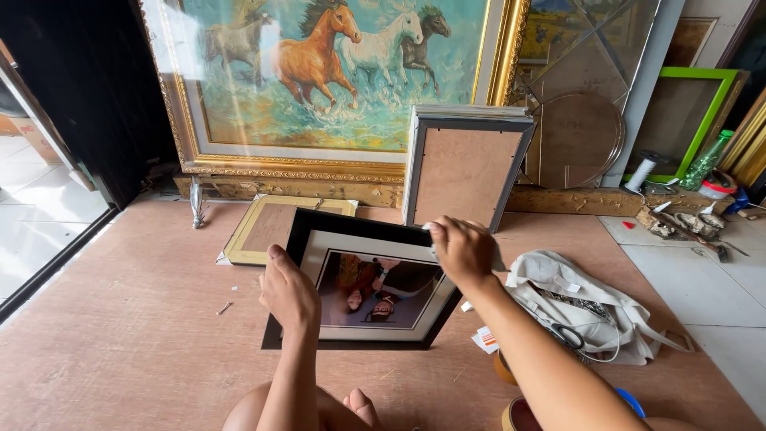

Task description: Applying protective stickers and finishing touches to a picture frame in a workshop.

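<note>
Plywood floor [136, 351]: both hands [289, 294] [463, 249] grip black picture frame [363, 287], upside-down, long axis sideways.

Black frame [363, 287]: rectangular, wide black moulding, white mat inside, a colour photo of people at centre, seen upside down from the head view. Tilted, far edge raised, near edge resting on the brown plywood floor. Sits centre, just in front of a gold frame lying flat.

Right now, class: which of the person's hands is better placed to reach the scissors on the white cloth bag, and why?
The right hand: the scissors and white cloth bag lie on its side, while the left hand rests across the black picture frame.
</note>
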